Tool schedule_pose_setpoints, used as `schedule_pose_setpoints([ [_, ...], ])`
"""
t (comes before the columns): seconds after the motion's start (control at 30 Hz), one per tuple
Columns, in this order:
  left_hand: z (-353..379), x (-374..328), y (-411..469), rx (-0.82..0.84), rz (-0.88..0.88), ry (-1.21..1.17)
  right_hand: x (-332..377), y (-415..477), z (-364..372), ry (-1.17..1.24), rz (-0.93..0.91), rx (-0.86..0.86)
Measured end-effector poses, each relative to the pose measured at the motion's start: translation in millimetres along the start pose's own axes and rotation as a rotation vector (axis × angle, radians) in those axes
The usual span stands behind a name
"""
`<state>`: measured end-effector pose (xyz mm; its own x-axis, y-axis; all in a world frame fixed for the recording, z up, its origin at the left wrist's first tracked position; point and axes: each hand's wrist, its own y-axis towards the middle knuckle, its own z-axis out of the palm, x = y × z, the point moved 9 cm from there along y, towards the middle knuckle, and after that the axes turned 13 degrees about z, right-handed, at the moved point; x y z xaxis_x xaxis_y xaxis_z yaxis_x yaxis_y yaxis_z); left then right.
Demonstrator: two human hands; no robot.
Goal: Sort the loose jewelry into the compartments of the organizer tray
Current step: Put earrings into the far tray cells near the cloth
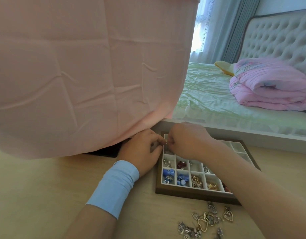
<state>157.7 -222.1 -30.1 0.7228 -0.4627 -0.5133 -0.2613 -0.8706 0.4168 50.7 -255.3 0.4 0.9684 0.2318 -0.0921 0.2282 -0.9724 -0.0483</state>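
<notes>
Left grip and right grip meet over the organizer tray at its 11 o'clock corner, fingers curled, both pinching one tiny piece; loose jewelry at tray's 6 o'clock.

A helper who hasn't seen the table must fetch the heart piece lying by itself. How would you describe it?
Start at the dark-framed organizer tray on the wooden table. In front of its near edge lies a heap of loose jewelry. The gold open heart sits at the heap's right edge, apart from the rest, whereas the other gold hearts overlap.
</notes>
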Motion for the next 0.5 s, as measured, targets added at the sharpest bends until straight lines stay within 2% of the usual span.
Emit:
schedule_pose_setpoints([
  [0.17, 1, -1, -3, 0.018, -0.005, 0.017, 9, 4, -9, -0.108, 0.015, -0.083],
  [0.33, 6, -4, -5, 0.084, 0.024, 0.141, -15, 4, -9, 0.083, 0.082, 0.028],
  [0.5, 10, -7, -4, 0.151, 0.05, 0.239, -14, -11, -8, 0.134, 0.033, 0.125],
])
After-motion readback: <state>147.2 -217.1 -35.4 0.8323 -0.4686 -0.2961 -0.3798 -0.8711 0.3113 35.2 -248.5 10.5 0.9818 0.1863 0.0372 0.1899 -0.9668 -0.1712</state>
